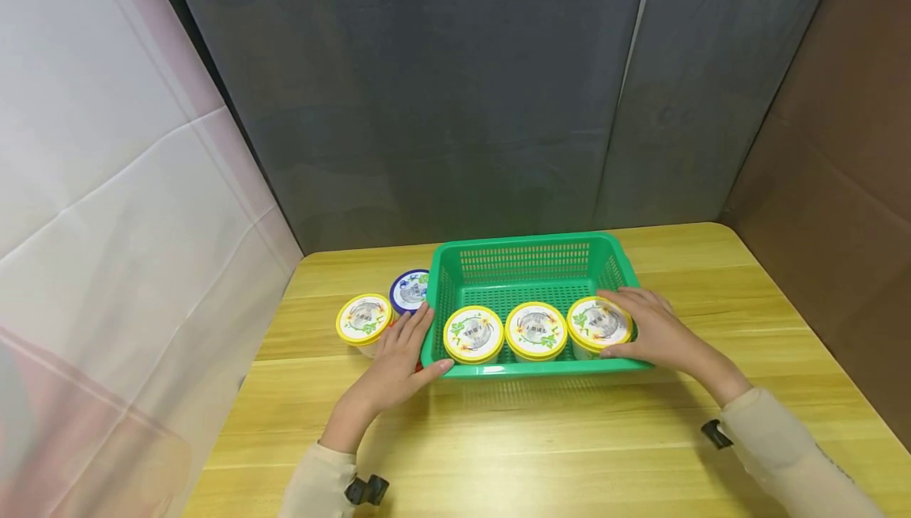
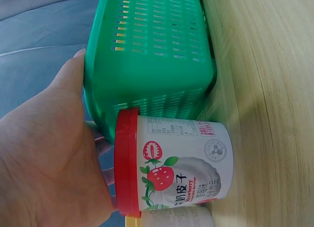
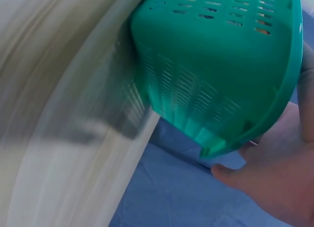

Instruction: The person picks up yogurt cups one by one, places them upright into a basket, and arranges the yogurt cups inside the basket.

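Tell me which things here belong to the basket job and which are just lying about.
Part of the job:
green basket
three yellow-lidded tubs inside it
probably also, outside: red-lidded tub, blue-lidded tub, fourth yellow-lidded tub

Likely just surroundings:
wooden table
dark grey backdrop
pale sheet

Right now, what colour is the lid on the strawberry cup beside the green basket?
The lid is red, clearest in the left wrist view.
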{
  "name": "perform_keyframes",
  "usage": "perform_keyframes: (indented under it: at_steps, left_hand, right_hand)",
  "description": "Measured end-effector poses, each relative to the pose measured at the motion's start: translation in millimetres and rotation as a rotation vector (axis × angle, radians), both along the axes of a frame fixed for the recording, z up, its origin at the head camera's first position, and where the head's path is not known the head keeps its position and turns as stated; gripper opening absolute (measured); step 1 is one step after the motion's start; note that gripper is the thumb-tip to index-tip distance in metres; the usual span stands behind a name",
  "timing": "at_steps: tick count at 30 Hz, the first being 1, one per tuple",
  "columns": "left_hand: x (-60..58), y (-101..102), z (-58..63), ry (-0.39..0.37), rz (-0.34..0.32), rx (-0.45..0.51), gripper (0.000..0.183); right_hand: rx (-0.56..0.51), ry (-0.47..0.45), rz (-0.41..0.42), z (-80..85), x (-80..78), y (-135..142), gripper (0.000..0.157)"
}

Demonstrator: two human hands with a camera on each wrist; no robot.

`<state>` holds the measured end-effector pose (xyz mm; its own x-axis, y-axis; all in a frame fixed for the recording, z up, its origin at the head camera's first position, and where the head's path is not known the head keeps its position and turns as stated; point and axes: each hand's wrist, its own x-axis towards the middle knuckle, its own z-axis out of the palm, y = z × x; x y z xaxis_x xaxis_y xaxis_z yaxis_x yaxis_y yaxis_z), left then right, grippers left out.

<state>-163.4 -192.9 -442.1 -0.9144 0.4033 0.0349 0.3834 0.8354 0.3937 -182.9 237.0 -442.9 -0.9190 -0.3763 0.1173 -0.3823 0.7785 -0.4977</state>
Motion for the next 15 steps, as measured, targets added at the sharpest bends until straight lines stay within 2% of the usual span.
perform_keyframes:
  at_steps: [7,15]
  left_hand:
    - [1.0,0.6,1.8,-0.007,0.000,-0.001,0.090]
    - [1.8,1.1,3.6,-0.016,0.001,-0.004,0.090]
  right_hand:
    - [0.037,-0.017,0.001,5.1,1.7,-0.1,0.091]
    - [0.031,-0.035,-0.003,8.0,2.7,-1.0,0.093]
